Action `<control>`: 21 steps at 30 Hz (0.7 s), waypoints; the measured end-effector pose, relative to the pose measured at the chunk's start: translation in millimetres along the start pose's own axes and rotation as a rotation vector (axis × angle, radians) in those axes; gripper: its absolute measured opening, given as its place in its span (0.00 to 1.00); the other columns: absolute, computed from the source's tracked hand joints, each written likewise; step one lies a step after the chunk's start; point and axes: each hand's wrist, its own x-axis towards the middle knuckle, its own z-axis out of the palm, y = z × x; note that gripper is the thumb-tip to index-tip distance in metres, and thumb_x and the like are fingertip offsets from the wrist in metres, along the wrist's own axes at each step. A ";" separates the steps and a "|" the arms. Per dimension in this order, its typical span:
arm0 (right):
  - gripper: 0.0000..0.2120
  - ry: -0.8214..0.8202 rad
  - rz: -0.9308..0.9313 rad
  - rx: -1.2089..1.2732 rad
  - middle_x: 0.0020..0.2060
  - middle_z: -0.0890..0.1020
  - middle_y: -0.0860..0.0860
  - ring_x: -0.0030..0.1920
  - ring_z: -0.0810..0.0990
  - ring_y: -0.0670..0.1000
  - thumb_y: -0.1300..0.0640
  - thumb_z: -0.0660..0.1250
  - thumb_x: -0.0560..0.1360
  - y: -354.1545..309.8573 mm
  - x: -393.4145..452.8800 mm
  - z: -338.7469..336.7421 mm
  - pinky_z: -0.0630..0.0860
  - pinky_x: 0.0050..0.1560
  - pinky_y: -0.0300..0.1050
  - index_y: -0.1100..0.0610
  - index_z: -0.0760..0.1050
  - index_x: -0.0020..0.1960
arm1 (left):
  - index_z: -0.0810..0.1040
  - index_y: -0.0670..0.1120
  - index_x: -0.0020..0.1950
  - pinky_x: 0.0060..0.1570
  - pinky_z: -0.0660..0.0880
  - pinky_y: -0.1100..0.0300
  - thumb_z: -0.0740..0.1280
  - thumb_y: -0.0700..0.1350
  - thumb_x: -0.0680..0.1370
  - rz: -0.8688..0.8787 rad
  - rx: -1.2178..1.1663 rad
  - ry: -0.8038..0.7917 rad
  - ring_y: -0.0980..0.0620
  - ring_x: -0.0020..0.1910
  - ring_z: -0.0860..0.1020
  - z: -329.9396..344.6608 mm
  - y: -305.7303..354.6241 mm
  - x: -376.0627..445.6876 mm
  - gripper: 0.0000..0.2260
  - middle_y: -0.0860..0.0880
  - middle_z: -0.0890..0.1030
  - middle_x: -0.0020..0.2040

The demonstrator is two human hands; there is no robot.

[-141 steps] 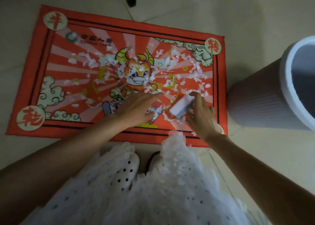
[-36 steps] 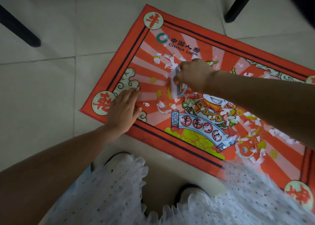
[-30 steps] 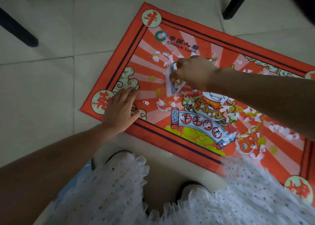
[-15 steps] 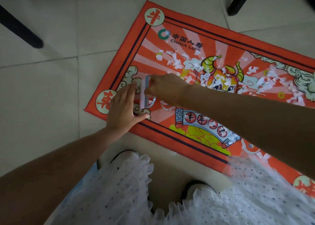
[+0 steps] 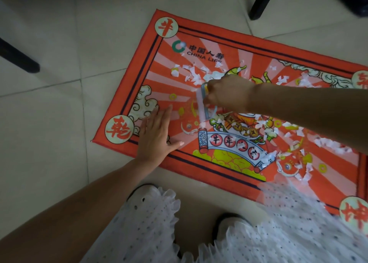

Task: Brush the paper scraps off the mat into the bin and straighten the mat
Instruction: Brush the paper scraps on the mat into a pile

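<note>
my left hand (image 5: 157, 135) lay flat, fingers straight, pressing mat (image 5: 199, 37) near its left end — my right hand (image 5: 229, 95) gripped brush (image 5: 201, 105) on mat beside scraps (image 5: 191, 73).

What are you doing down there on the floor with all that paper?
A person is crouched over a red mat on the tiled floor, sweeping up torn white paper scraps. The right hand holds a small brush against the mat, near a cluster of scraps by its far side. The left hand lies flat on the mat's near left corner, pressing it down. Many scraps remain scattered across the middle and right of the mat. No bin is in view.
</note>
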 end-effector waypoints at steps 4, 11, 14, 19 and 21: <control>0.28 0.071 0.008 0.053 0.55 0.74 0.55 0.53 0.77 0.57 0.67 0.63 0.73 9.2 -5.7 12.2 0.77 0.41 0.49 0.46 0.69 0.69 | 0.56 0.45 0.80 0.73 0.57 0.41 0.71 0.65 0.68 0.022 0.012 -0.004 0.41 0.77 0.60 1.5 -3.3 1.1 0.48 0.41 0.65 0.76; 0.31 0.187 -0.123 0.141 0.60 0.78 0.49 0.65 0.69 0.55 0.66 0.62 0.76 -28.6 6.6 15.2 0.78 0.50 0.52 0.46 0.59 0.75 | 0.60 0.44 0.78 0.71 0.61 0.39 0.70 0.66 0.68 0.045 0.022 0.019 0.38 0.74 0.66 6.0 11.4 8.4 0.46 0.41 0.70 0.72; 0.30 0.188 -0.142 0.125 0.62 0.77 0.47 0.64 0.69 0.55 0.64 0.62 0.77 -33.3 10.8 25.3 0.77 0.49 0.50 0.47 0.58 0.75 | 0.62 0.43 0.77 0.71 0.62 0.41 0.71 0.65 0.68 0.074 0.020 0.047 0.38 0.72 0.68 10.2 18.7 11.6 0.46 0.41 0.72 0.70; 0.33 0.167 -0.135 0.116 0.65 0.76 0.47 0.67 0.65 0.54 0.66 0.61 0.77 -23.6 -1.9 37.0 0.77 0.51 0.52 0.45 0.57 0.76 | 0.60 0.43 0.78 0.72 0.61 0.40 0.69 0.64 0.69 0.074 -0.003 0.012 0.39 0.72 0.67 13.0 26.5 12.8 0.44 0.41 0.70 0.72; 0.35 0.157 -0.119 0.080 0.64 0.77 0.49 0.67 0.65 0.54 0.67 0.62 0.75 -19.0 -9.5 43.0 0.76 0.52 0.52 0.45 0.56 0.77 | 0.59 0.44 0.78 0.70 0.63 0.39 0.72 0.63 0.69 0.082 0.009 0.006 0.39 0.72 0.67 14.7 26.6 13.5 0.45 0.40 0.70 0.72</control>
